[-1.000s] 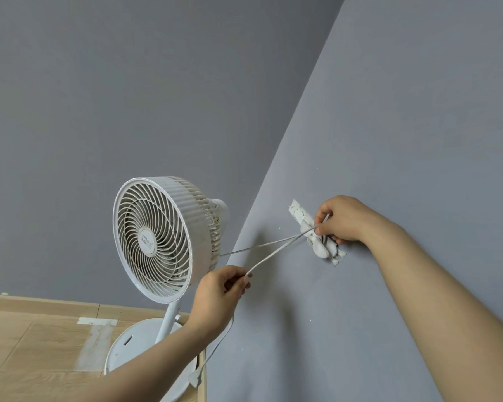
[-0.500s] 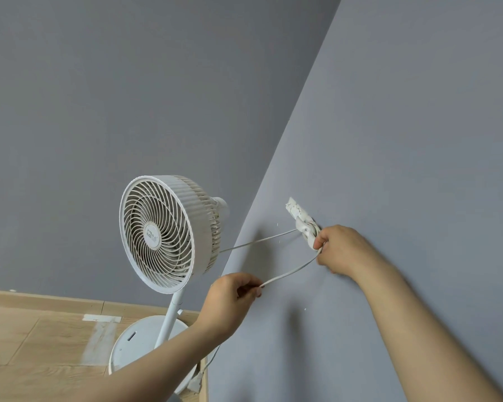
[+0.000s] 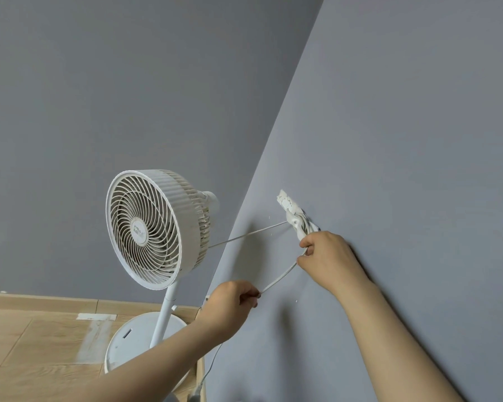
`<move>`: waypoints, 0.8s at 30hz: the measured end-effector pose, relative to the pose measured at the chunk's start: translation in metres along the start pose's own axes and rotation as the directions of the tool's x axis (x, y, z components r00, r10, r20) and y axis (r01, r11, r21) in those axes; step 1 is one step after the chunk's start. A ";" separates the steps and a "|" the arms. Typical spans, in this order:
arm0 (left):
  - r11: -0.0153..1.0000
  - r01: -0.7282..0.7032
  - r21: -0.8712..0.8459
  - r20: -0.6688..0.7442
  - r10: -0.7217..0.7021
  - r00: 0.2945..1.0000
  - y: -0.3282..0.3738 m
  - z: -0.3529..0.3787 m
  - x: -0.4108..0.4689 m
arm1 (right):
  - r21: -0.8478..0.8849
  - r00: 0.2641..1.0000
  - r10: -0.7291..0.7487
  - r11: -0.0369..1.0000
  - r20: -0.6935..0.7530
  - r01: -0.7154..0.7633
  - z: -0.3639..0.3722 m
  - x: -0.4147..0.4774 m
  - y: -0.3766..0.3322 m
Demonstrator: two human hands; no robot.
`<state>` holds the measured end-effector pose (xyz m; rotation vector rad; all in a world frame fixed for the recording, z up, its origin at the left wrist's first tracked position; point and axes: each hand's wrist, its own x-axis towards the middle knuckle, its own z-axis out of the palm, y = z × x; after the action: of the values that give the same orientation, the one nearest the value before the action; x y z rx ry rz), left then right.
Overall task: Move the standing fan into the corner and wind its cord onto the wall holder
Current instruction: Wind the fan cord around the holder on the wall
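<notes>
The white standing fan (image 3: 148,227) stands upright in the corner on its round base (image 3: 134,338). Its white cord (image 3: 279,278) runs from the back of the fan head to the white wall holder (image 3: 292,211) on the right wall, where several turns are wrapped. My right hand (image 3: 328,259) is just below the holder, against the wall, pinching the cord. My left hand (image 3: 230,306) is lower and to the left, closed on the same cord, which spans between both hands. The rest of the cord hangs down from my left hand to the plug (image 3: 194,396) at the bottom edge.
Two grey walls (image 3: 404,140) meet in a corner behind the fan. A wooden floor (image 3: 35,352) with a pale tape mark (image 3: 96,317) lies at the lower left, edged by a wooden skirting board (image 3: 41,303).
My right hand has dropped from over the holder to below it, carrying the cord around. The stretch between my hands now sags in a curve. My left hand has stayed in much the same place.
</notes>
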<state>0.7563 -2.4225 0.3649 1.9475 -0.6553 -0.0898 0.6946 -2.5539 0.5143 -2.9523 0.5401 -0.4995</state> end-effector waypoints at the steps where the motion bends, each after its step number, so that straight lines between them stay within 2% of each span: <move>1: 1.000 0.006 0.000 0.008 -0.006 1.000 0.000 0.001 0.001 | 0.025 1.000 -0.012 1.000 -0.020 0.012 0.001 -0.001 0.000; 11: 1.000 0.005 -0.015 0.059 -0.004 0.998 -0.004 0.006 0.009 | -0.020 0.997 0.059 0.998 -0.050 -0.061 0.012 -0.007 -0.007; 16: 0.999 -0.032 0.008 0.077 0.031 0.997 0.001 0.007 0.012 | 0.028 0.994 0.106 0.994 -0.034 -0.105 0.011 -0.012 -0.005; 24: 0.999 -0.033 0.002 0.013 0.033 0.999 -0.006 0.013 0.017 | 0.136 0.988 0.155 0.978 0.026 -0.157 0.015 -0.020 -0.008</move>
<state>0.7687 -2.4393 0.3573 1.9385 -0.6963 -0.0816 0.6849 -2.5390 0.4953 -2.7533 0.6984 -0.4773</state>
